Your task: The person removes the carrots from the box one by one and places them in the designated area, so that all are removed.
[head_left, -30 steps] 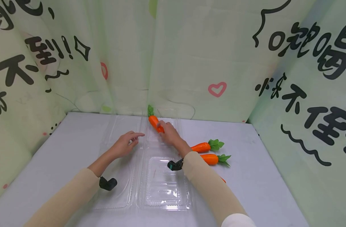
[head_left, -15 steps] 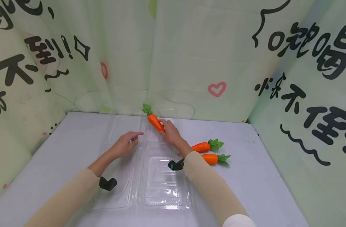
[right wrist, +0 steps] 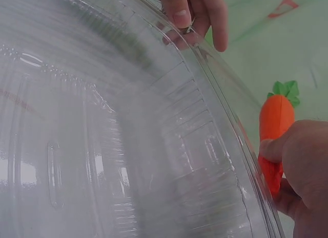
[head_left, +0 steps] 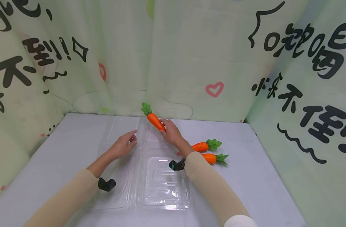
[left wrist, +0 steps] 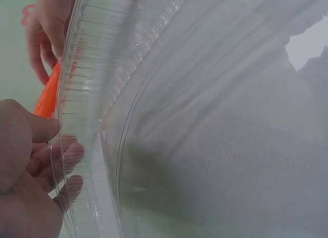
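My right hand [head_left: 173, 134] pinches the lower end of an orange toy carrot [head_left: 154, 121] between thumb and fingers. The carrot's leafy green top points to the far left, over the far end of a clear plastic container [head_left: 187, 201]. In the right wrist view the carrot [right wrist: 277, 117] is beside the clear rim. Bent loosely, with no object visible in its grasp, my left hand [head_left: 123, 146] hovers by the container's left part. The left wrist view shows some left-hand fingers [left wrist: 72, 151] through the clear plastic; whether they touch it is unclear.
Two more carrots, a farther one [head_left: 200, 147] and a nearer one [head_left: 210, 158], lie on the white table [head_left: 246, 176] to the right, partly covered by my right arm. A printed curtain [head_left: 184, 63] stands behind the table and along both sides.
The held carrot has tilted, its leaves swinging left, and has risen slightly. My left hand has drawn back a little to the left, its index finger less outstretched.
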Demonstrator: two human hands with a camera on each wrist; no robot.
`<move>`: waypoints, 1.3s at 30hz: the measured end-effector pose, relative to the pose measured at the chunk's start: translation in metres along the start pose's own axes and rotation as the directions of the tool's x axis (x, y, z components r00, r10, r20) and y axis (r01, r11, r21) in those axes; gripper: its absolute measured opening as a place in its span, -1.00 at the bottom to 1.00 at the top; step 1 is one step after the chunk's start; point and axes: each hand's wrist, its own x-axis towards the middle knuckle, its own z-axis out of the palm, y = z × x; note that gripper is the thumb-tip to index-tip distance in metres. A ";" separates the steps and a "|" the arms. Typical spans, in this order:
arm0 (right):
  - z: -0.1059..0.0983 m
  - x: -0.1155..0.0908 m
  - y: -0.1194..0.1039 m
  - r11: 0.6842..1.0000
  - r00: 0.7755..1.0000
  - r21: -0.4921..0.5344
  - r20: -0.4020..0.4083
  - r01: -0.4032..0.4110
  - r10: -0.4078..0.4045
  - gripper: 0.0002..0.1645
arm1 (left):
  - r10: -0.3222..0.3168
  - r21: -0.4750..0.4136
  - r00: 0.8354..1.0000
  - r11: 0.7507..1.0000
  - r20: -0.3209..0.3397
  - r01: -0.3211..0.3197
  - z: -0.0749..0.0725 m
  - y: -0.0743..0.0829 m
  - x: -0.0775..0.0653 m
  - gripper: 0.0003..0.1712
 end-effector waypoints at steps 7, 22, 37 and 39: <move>-0.003 -0.002 -0.001 0.999 1.000 0.041 -0.007 0.006 -0.005 -0.32 | 0.009 0.023 1.000 1.000 0.017 -0.010 -0.001 0.000 0.001 -0.45; -0.019 -0.012 -0.006 0.999 0.999 0.039 -0.027 0.033 -0.032 -0.34 | 0.005 0.020 1.000 1.000 0.021 -0.006 -0.001 0.001 0.001 -0.47; -0.030 -0.022 -0.007 0.999 0.999 0.034 -0.041 0.034 -0.033 -0.34 | 0.006 0.022 1.000 1.000 0.031 -0.007 -0.003 0.003 0.001 -0.48; -0.031 -0.023 -0.006 0.999 0.998 0.029 -0.042 0.039 -0.038 -0.34 | 0.012 0.023 0.999 1.000 0.031 -0.013 -0.002 0.004 0.001 -0.49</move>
